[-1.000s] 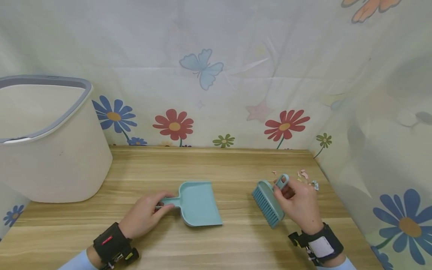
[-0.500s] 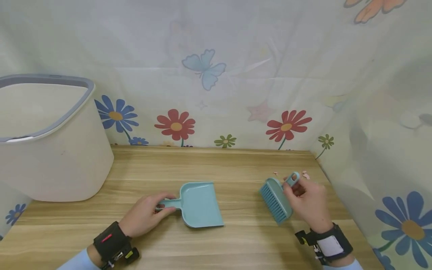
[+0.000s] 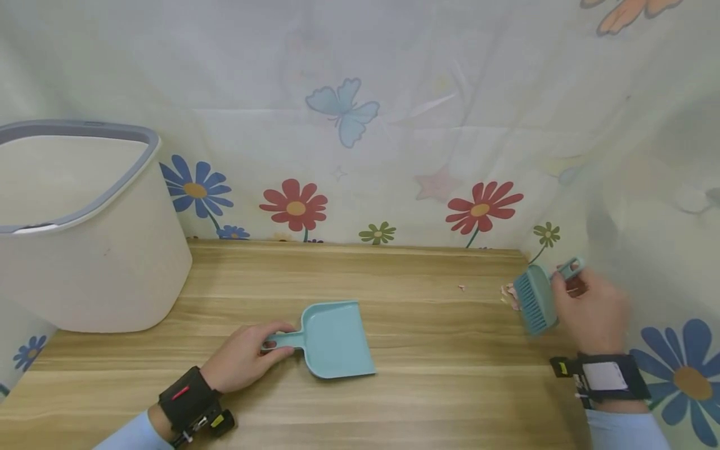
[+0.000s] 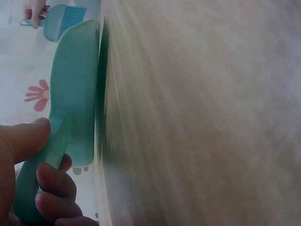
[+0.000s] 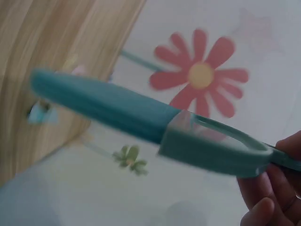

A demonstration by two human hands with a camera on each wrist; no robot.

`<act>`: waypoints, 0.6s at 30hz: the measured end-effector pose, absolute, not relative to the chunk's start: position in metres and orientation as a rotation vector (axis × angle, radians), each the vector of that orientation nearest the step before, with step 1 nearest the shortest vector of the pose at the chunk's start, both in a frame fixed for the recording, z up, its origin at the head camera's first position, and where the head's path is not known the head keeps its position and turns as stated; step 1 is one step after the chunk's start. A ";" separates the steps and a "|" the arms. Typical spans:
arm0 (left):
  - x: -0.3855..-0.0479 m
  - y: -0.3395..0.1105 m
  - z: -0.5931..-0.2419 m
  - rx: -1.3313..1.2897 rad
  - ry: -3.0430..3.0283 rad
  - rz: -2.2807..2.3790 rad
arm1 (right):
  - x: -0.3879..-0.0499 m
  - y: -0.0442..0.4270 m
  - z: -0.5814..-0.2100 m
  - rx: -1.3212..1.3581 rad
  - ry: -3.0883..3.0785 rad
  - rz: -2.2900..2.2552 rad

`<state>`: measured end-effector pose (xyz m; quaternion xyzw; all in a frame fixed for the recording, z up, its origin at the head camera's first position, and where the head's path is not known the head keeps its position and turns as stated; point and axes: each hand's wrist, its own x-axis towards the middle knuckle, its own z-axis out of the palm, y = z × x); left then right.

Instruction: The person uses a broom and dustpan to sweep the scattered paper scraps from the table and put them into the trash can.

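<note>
A teal dustpan sits at the middle of the table, its open edge facing right. My left hand grips its short handle; the left wrist view shows thumb and fingers curled round that handle. Over at the right edge of the table, my right hand pinches the handle of a teal brush, bristles turned left and down. Small pink and yellowish paper scraps lie just left of the bristles, partly hidden by the brush. In the right wrist view a bluish scrap shows beside the blurred bristles.
A tall white bin with a grey rim stands at the left. One tiny pink scrap lies apart on the wood table. Flower-printed sheeting rises behind the table and along its right side.
My right hand has carried the brush rightward and slightly back, from the left of the scraps to their right side. The left hand and dustpan have stayed nearly still.
</note>
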<state>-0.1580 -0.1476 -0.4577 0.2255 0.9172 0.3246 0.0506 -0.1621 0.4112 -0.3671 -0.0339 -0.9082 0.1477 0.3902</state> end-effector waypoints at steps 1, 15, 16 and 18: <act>-0.158 -0.148 -0.457 0.684 2.790 0.987 | -0.164 0.415 -0.368 -0.094 -2.313 0.343; -0.159 -0.149 -0.453 0.665 2.785 0.975 | -0.196 0.418 -0.387 -0.085 -2.376 0.057; -0.159 -0.149 -0.452 0.664 2.782 0.976 | -0.199 0.416 -0.390 -0.080 -2.383 0.065; -0.160 -0.149 -0.452 0.663 2.780 0.974 | -0.204 0.411 -0.395 -0.073 -2.391 0.086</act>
